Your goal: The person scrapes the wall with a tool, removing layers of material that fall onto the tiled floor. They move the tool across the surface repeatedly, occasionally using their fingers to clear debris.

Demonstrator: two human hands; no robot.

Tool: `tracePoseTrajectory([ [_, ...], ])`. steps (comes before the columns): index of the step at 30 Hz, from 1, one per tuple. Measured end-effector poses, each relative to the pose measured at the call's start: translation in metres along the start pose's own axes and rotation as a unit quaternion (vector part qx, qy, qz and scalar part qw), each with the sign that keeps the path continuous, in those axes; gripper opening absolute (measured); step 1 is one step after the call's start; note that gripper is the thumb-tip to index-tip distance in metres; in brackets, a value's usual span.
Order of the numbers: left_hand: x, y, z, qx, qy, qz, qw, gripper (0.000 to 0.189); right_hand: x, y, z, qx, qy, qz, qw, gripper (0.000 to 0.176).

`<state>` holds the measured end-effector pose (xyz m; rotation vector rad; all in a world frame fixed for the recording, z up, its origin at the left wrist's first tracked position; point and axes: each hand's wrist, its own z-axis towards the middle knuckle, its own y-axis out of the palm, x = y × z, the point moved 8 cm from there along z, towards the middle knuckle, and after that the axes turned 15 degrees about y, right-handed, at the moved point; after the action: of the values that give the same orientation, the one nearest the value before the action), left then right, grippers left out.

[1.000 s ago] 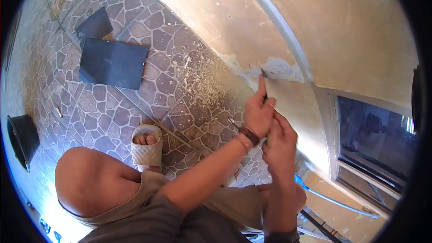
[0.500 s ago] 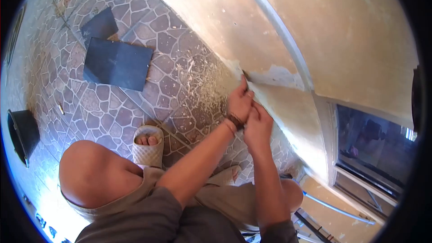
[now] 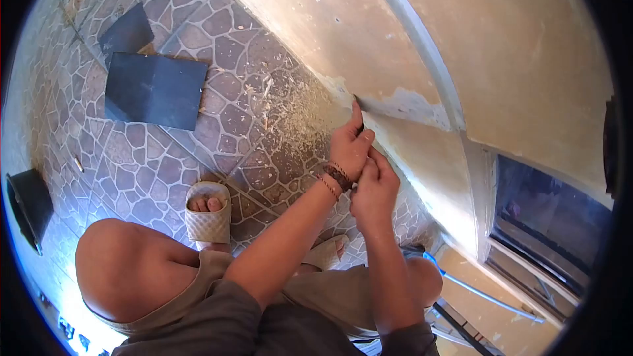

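Observation:
My left hand (image 3: 351, 148), with bracelets at its wrist, is closed around a thin dark tool, one finger stretched along it. The tool's tip (image 3: 357, 99) touches the lower edge of the wall (image 3: 389, 46), beside a pale scraped patch (image 3: 412, 107). My right hand (image 3: 377, 191) is closed just behind and below the left, around the rear of the same tool, most of which the fingers hide. Pale shavings (image 3: 297, 112) lie scattered on the stone-patterned floor left of the hands.
Two dark flat sheets (image 3: 156, 90) lie on the floor at the upper left. A black bucket (image 3: 33, 207) is at the left edge. My slippered foot (image 3: 208, 214) stands below the shavings. At the right is a window (image 3: 544, 217); a blue hose (image 3: 488, 298) runs below it.
The whole view has shifted slightly, with the floor things now farther left. Both hands stay together at the wall, and the finger along the tool is straighter.

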<state>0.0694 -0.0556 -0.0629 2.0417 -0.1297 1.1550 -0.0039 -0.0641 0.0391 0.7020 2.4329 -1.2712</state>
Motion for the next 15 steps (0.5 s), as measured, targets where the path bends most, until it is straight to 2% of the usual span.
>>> tracePoseTrajectory([
  [4, 0.035, 0.016, -0.015, 0.004, 0.08, 0.037, 0.996, 0.061, -0.013, -0.013, -0.02, -0.03, 0.058, 0.084, 0.994, 0.031],
  [6, 0.035, 0.009, -0.009, 0.019, 0.096, 0.06, 0.993, 0.061, -0.008, -0.01, -0.012, -0.024, 0.035, 0.056, 0.998, 0.031],
  [7, 0.033, 0.008, -0.006, 0.02, 0.1, 0.07, 0.992, 0.061, -0.007, -0.009, -0.007, -0.021, 0.024, 0.042, 0.999, 0.031],
  [8, 0.022, 0.0, 0.001, 0.014, 0.045, 0.061, 0.997, 0.062, -0.009, 0.002, 0.002, -0.011, 0.014, 0.03, 0.999, 0.031],
  [11, 0.005, -0.002, 0.002, 0.049, 0.041, -0.058, 0.996, 0.061, -0.006, 0.003, -0.005, -0.004, 0.003, 0.049, 0.999, 0.03],
  [14, 0.029, 0.019, -0.015, 0.011, 0.089, 0.05, 0.995, 0.058, -0.01, -0.008, -0.009, -0.016, -0.004, 0.076, 0.997, 0.03],
  [15, 0.028, 0.01, -0.009, 0.024, 0.076, 0.044, 0.996, 0.058, -0.014, -0.004, -0.003, -0.027, 0.006, 0.064, 0.998, 0.03],
])
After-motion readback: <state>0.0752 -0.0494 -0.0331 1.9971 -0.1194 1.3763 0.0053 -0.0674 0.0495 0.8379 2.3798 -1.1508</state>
